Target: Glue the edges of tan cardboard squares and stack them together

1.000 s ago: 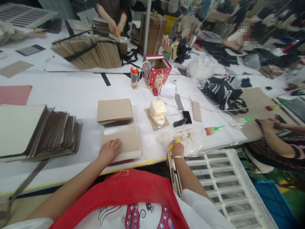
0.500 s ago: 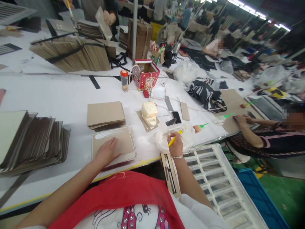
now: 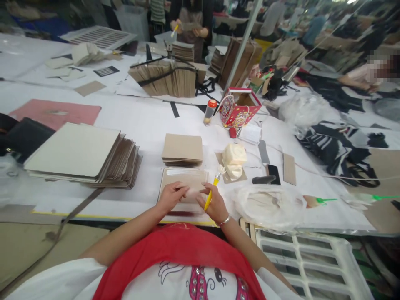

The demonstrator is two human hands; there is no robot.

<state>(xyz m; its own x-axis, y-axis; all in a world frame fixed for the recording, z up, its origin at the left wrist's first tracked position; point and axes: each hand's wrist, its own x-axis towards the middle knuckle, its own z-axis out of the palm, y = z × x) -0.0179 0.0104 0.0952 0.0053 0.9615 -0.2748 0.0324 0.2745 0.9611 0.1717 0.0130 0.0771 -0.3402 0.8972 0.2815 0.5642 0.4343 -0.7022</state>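
Observation:
My right hand holds a yellow brush, its pale bristles pointing up and away. Left of it, my left hand is over the near tan board, fingers and thumb drawn together; whether something thin is between them is too small to tell. A film-like sheen covers part of that board. Just behind it sits a small stack of tan boards. To the right, a cream-coloured block rests on a brown card. A plastic-lined bowl lies near the table's front edge.
A tall stack of large boards stands at the left. Behind are a red patterned box and a red-lidded jar. A white slatted rack is at the lower right. Another person stands across the table.
The view has turned left. My right hand has moved with the brush from the bowl to the near board. My left hand's fingers, spread flat before, have drawn together.

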